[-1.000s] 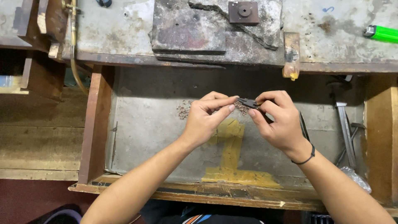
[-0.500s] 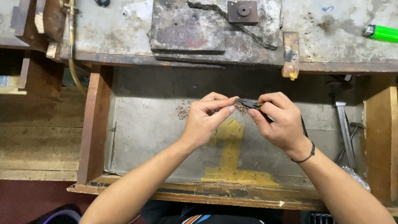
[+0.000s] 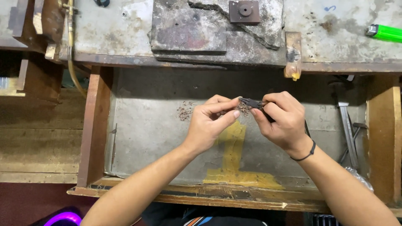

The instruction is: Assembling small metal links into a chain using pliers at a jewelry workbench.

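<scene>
My right hand (image 3: 281,121) grips small dark pliers (image 3: 251,103), their tips pointing left toward my left hand. My left hand (image 3: 211,121) pinches a tiny piece between thumb and forefinger right at the plier tips; the piece is too small to make out. Both hands hover over an open wooden drawer (image 3: 94,125) with a grey lining. A small heap of tiny metal bits (image 3: 184,111) lies on the lining just left of my left hand, and a few more bits (image 3: 243,110) show between the hands.
A worn metal-topped bench (image 3: 121,33) runs across the top, with a dark slab (image 3: 188,29) and a small square block (image 3: 244,11) on it. A green lighter (image 3: 385,32) lies at the far right. Long metal tools (image 3: 347,129) rest in the drawer's right side.
Nothing has visibly changed beyond slight finger motion; both hands stay together over the drawer.
</scene>
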